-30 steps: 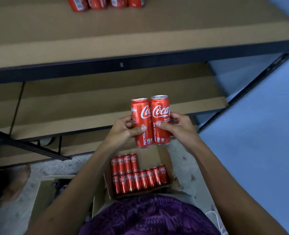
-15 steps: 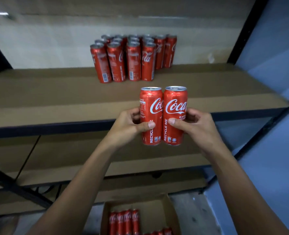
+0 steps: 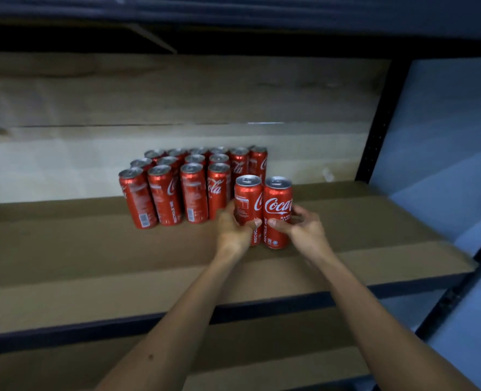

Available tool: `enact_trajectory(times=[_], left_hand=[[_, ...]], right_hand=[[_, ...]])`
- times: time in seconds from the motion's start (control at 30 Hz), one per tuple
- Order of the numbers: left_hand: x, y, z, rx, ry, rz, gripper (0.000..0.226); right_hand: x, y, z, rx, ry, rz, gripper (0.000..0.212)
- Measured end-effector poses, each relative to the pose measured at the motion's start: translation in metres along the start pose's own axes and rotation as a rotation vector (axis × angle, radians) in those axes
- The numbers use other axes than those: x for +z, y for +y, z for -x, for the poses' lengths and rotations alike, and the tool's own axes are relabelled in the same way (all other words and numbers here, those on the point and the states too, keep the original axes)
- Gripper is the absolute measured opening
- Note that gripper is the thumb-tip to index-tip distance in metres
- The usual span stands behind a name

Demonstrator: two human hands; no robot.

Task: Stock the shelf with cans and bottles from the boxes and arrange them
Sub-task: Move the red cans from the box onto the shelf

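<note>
Two cans (image 3: 263, 211) upright, side by side, one gripped in each hand, left hand (image 3: 231, 230) and right hand (image 3: 304, 230).

Two held cans (image 3: 263, 211) upright on shelf (image 3: 92, 249), just right of and before block of cans (image 3: 188, 182).

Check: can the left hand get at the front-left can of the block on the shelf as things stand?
Probably not right now: the left hand grips a can, so it isn't free. The path itself looks open, with bare shelf in front of the front-left can and nothing between.
</note>
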State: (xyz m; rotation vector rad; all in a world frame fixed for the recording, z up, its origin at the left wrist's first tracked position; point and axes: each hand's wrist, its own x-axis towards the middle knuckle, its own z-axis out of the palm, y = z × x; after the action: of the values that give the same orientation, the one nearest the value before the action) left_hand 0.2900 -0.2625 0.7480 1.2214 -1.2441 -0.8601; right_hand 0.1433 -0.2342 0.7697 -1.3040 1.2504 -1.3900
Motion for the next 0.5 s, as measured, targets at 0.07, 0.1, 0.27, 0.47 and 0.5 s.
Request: enact_trajectory(times=[0.07,0.1,0.27,0.47,0.5], left_hand=[[0.017,-0.007,-0.018,0.032,0.088,-0.095,0.052],[0.024,-0.009,-0.024,0.055,0.134,-0.145,0.051],[0.046,-0.02,-0.049,0.082,0.225,-0.292,0.048],[0.065,-0.012,-0.067,-0.017,0.393,-0.507,0.059],[0.068,-0.01,-0.069,-0.037,0.405,-0.519,0.06]], right_hand=[[-0.003,0.009,-0.03,0.012,0.011,-0.001,0.042],[-0.006,0.014,-0.043,0.01,0.016,0.013,0.042],[-0.012,0.029,-0.097,-0.007,-0.034,0.036,0.038],[-0.002,0.031,-0.137,0.024,-0.053,0.029,0.051],[0.0,0.034,-0.143,0.022,-0.053,0.047,0.052]])
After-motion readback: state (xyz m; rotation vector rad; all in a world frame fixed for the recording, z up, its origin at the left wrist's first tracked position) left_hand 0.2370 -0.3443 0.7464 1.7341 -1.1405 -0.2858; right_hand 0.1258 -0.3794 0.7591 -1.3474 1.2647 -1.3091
